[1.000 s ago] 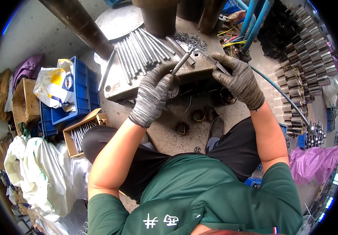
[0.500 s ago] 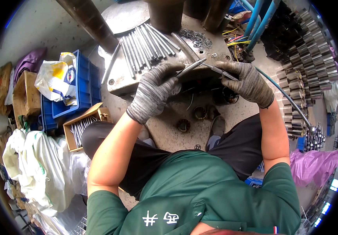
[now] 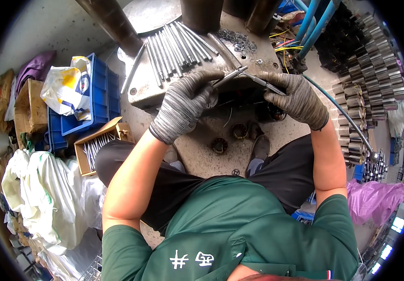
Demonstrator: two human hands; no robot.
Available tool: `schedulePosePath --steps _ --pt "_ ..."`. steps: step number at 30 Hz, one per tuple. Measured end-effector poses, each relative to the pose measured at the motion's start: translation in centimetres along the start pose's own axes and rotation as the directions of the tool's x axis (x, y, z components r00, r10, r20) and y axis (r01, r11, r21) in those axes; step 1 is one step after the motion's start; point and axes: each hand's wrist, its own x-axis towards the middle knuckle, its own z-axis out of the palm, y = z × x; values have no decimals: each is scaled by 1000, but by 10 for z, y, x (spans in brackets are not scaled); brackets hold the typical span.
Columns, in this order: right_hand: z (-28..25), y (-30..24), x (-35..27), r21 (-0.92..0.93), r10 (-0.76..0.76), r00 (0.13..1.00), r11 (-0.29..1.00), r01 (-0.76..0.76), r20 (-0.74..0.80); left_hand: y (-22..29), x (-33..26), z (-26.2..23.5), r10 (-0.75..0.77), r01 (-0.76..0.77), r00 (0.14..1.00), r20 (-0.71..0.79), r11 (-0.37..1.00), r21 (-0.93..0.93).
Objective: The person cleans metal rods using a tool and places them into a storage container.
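Note:
A grey knit glove covers my left hand (image 3: 183, 107), its fingers closed round a metal rod (image 3: 230, 77) whose end points up and to the right. My right hand (image 3: 298, 99), gloved too, grips a slim pen-like metal tool (image 3: 263, 83) with a thin bent tip. That tip meets the rod, or lies very close to it, near the rod's free end. Both hands are over the front edge of a metal worktable (image 3: 141, 93). Beyond my left hand, several similar metal rods (image 3: 171, 51) lie side by side on it.
Small metal rings (image 3: 239, 41) lie in a heap behind the rods, near thick dark columns (image 3: 201, 16). At the left stand a blue crate (image 3: 103, 93) and a cardboard box (image 3: 87, 159) of rods. Stacked metal cylinders (image 3: 352, 112) and a green hose (image 3: 335, 103) are at the right.
The tool's bent tip has shifted slightly left along the rod, away from its end. The rod's free end sits a little higher in view. Both hands keep their hold.

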Motion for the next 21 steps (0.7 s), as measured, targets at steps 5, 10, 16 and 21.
schedulePosePath --steps 5,10,16,21 --pt "-1 3 -2 175 -5 999 985 -2 40 5 -1 -2 6 -6 1000 9 997 -80" --pt "6 -10 -3 138 -17 998 990 9 52 13 -3 -6 -131 133 990 59 990 -46" --pt "25 -1 -2 12 -202 974 979 202 100 4 1 3 -5 15 993 122 997 -81" --pt "22 -4 -1 47 -142 982 990 137 127 10 0 4 -170 213 965 198 953 -217"
